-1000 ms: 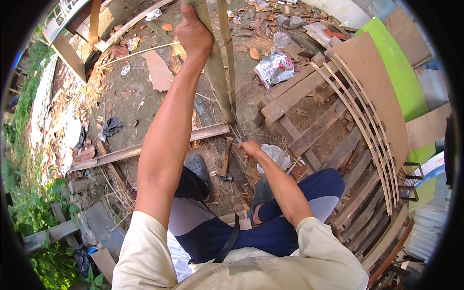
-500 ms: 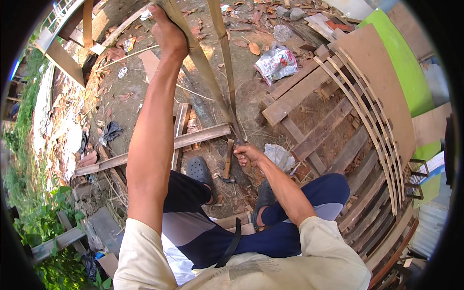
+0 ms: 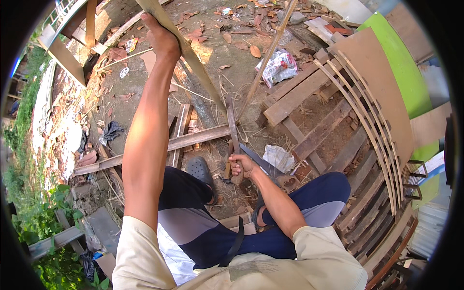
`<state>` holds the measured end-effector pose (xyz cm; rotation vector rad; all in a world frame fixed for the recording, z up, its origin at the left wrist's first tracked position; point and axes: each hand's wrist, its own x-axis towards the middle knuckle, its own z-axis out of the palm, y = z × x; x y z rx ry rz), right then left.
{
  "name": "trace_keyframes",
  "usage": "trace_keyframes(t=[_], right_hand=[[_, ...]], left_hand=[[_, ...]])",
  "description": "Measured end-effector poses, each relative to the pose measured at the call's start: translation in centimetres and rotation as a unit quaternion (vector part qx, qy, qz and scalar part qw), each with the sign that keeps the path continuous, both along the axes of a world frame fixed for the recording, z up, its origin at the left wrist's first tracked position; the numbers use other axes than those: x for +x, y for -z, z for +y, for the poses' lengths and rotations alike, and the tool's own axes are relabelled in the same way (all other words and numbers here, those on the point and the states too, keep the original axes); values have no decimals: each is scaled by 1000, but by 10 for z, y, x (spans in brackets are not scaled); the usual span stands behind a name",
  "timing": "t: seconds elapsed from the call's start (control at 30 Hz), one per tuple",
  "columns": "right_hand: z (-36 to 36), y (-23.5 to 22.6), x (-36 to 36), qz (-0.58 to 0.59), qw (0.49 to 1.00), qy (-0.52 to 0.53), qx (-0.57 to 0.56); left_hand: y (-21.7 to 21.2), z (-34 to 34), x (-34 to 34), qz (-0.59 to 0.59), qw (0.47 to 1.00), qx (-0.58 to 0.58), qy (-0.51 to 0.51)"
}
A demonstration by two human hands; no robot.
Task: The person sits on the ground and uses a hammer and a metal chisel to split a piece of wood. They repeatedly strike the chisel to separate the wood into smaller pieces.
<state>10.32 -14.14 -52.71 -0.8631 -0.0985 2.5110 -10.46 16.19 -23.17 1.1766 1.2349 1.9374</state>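
Note:
My left arm reaches far forward, and my left hand [image 3: 162,38] is closed round a bamboo pole [image 3: 200,70] that slants down to the middle of the ground. In my closed right hand [image 3: 243,166] is the wooden handle of a machete [image 3: 232,123]. Its dark blade points away from me, its tip beside the pole's lower end. A thin bamboo strip [image 3: 268,58] leans off to the right, its lower end close to the blade. Under the pole's foot lies a long wooden beam [image 3: 193,138]. A hammer handle [image 3: 228,162] shows partly behind my right hand.
A handsaw [image 3: 263,162] lies right of my right hand, near a white plastic bag [image 3: 279,158]. Wooden pallet boards [image 3: 324,128] fill the right side, with several curved bamboo strips [image 3: 372,125] on them. My grey clog [image 3: 199,171] stands near the beam.
The machete has come back toward me and its blade now shows. The thin bamboo strip has swung right, away from the pole. My left hand and the pole shifted slightly left.

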Motion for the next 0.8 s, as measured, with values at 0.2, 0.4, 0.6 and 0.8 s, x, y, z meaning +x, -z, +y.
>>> trace_keyframes(t=[0.2, 0.4, 0.6, 0.8], right_hand=[[12, -36, 33, -342, 932, -81, 85], [11, -43, 55, -571, 773, -142, 237], [24, -82, 47, -611, 715, -28, 337], [26, -88, 43, -618, 699, -26, 358]], left_hand=[[-12, -33, 10, 25, 997, -27, -70], [-2, -67, -21, 38, 996, -29, -69], [18, -87, -49, -100, 994, 50, -15], [16, -96, -52, -93, 995, 28, -30]])
